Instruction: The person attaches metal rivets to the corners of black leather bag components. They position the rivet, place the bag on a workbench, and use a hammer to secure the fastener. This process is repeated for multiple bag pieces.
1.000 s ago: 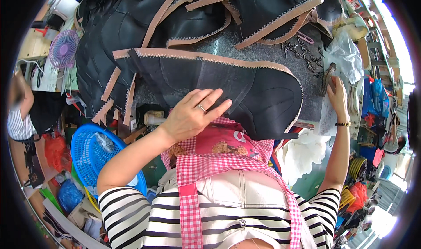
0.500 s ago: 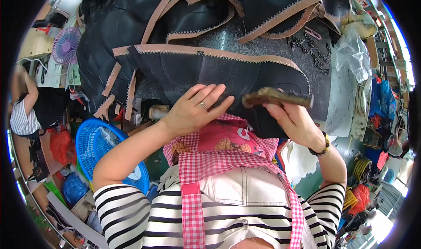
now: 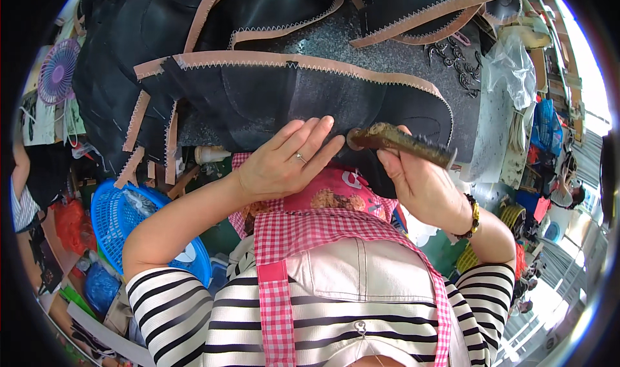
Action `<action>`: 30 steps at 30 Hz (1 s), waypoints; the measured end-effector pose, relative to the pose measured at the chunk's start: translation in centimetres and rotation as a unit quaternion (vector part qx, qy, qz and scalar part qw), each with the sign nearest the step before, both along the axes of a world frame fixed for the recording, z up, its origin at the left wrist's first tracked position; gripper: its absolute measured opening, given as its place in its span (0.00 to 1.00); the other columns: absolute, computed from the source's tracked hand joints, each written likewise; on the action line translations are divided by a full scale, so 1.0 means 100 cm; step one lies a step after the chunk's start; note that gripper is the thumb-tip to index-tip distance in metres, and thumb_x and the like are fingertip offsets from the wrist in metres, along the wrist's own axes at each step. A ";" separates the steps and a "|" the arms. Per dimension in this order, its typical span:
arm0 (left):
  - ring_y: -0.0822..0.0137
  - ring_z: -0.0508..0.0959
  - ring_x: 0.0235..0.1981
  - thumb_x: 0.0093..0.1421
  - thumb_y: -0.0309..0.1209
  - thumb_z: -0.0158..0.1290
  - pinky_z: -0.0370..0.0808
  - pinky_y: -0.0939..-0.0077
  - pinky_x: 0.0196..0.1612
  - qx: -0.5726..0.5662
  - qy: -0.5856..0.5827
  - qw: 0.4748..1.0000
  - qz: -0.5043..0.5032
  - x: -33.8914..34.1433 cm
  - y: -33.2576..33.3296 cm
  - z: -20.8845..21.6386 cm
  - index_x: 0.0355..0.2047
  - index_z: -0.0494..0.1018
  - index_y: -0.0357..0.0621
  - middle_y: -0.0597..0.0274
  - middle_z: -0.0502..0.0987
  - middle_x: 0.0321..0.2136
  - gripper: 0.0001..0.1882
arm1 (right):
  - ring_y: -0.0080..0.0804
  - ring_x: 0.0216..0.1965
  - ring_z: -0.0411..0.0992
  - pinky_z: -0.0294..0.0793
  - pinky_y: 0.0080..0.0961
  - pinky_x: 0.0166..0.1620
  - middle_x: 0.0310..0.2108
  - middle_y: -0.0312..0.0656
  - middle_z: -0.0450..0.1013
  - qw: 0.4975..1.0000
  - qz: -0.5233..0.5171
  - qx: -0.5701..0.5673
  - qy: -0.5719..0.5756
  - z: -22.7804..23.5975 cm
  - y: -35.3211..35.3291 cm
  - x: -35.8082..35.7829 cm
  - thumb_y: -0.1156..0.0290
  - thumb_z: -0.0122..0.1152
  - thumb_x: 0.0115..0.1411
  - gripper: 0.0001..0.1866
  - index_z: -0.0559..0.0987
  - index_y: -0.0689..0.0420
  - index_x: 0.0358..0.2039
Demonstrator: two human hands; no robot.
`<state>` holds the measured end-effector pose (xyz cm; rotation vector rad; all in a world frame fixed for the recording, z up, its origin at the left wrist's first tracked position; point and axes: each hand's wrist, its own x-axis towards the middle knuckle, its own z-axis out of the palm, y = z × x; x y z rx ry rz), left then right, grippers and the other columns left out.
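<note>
A black leather-like piece [image 3: 258,102] lies across the dark work surface, its curved far edge bound with a tan strip in zigzag stitching. My left hand [image 3: 284,160] rests on its near part, fingers stretched out and holding nothing. My right hand [image 3: 426,186] is closed around a worn brown tool [image 3: 394,139] with a rounded left end, a dark rough edge and a thin metallic right end. That rounded end is over the black piece, close to my left fingertips; whether it touches I cannot tell. My palm hides part of the tool.
More black pieces with tan edging [image 3: 433,15] are heaped at the back and left. Small dark metal parts [image 3: 462,66] lie at the right, beside a clear plastic bag [image 3: 513,70]. Left of me stand a blue basket [image 3: 110,228] and a purple fan [image 3: 58,73]. Another person's arm [image 3: 21,170] shows far left.
The tool's rounded end has come a little left and down, and its right end has tilted lower. My left hand has stayed flat on the piece. The whole view has shifted slightly.
</note>
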<state>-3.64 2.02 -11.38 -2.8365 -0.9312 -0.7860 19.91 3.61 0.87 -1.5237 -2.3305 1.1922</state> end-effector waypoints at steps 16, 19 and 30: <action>0.56 0.75 0.50 0.56 0.31 0.52 0.74 0.64 0.53 -0.004 -0.016 1.000 0.022 0.006 -0.004 -0.002 0.50 0.76 0.42 0.45 0.71 0.55 0.20 | 0.49 0.26 0.76 0.75 0.38 0.28 0.31 0.57 0.71 0.960 0.247 0.028 -0.132 0.020 0.049 -0.015 0.70 0.53 0.61 0.09 0.73 0.63 0.36; 0.56 0.75 0.51 0.56 0.31 0.52 0.73 0.64 0.54 -0.010 -0.021 1.000 0.018 0.006 -0.002 0.005 0.48 0.77 0.42 0.45 0.70 0.55 0.19 | 0.49 0.23 0.75 0.75 0.40 0.26 0.28 0.52 0.70 0.975 0.184 0.035 -0.121 0.015 0.019 -0.004 0.72 0.58 0.57 0.13 0.68 0.63 0.39; 0.55 0.75 0.53 0.55 0.30 0.53 0.73 0.62 0.56 0.001 -0.046 0.999 0.022 -0.009 -0.010 -0.002 0.45 0.77 0.38 0.52 0.75 0.49 0.17 | 0.54 0.23 0.72 0.70 0.37 0.25 0.19 0.50 0.69 0.977 0.208 0.037 -0.004 -0.006 0.049 0.007 0.68 0.57 0.63 0.08 0.72 0.59 0.37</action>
